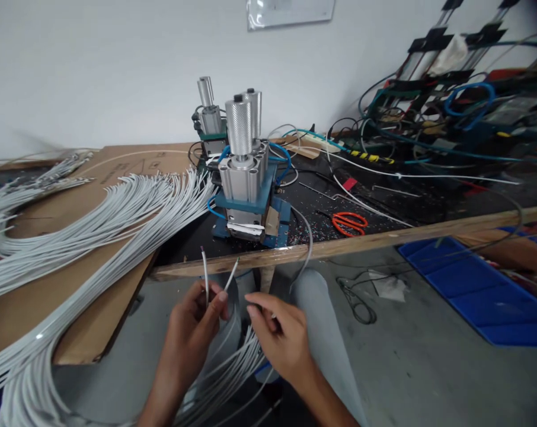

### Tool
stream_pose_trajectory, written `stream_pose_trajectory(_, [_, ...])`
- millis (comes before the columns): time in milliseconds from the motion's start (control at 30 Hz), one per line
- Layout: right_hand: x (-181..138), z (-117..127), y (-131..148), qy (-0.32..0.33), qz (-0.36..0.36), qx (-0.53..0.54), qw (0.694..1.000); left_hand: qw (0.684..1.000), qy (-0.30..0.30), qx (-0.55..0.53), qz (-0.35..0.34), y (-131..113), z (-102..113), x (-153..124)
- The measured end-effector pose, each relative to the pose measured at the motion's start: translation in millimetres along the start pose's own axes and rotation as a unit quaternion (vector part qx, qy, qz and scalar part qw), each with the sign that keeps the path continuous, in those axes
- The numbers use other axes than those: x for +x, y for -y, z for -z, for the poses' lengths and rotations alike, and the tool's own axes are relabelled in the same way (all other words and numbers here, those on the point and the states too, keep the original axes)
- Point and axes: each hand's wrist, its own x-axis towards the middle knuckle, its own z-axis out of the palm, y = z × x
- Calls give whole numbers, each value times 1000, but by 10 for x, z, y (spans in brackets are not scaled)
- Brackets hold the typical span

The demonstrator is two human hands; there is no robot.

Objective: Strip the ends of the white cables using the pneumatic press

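My left hand (pixel 195 332) is closed round two white cables, held just in front of the bench edge. One cable end (pixel 205 267) stands nearly upright with a dark reddish tip; the other cable end (pixel 232 276) leans right and has a greenish tip. To the right, my right hand (pixel 280 335) has its thumb and forefinger brought together in a pinch, apart from the cable ends. Whatever lies between those fingertips, if anything, cannot be made out. Below both hands a bundle of white cables (pixel 233 373) hangs over my lap.
A pneumatic machine (pixel 244 184) with knurled cylinders stands at the bench edge. Many white cables (pixel 162 222) lie on cardboard (pixel 112 314) to the left. Orange-handled scissors (pixel 349 223), hex keys (pixel 395 190) and wire scraps lie right. A blue plastic panel (pixel 477 296) is below the bench.
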Motion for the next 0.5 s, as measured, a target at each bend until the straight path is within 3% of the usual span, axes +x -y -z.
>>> stream_pose_trajectory(33, [34, 8, 17, -16, 66, -45, 997, 1000, 7, 4, -3, -16, -5, 11])
stream_pose_trajectory(100, [112, 9, 59, -32, 104, -72, 991, 1000, 13, 7, -7, -20, -14, 23])
stream_pose_trajectory(300, [192, -14, 89, -21, 15, -5, 1000, 999, 24, -3, 27, 125, -33, 14])
stream_pose_trajectory(500, [201, -19, 27, -42, 39, -36, 998, 998, 17, -51, 36, 192, -114, -11])
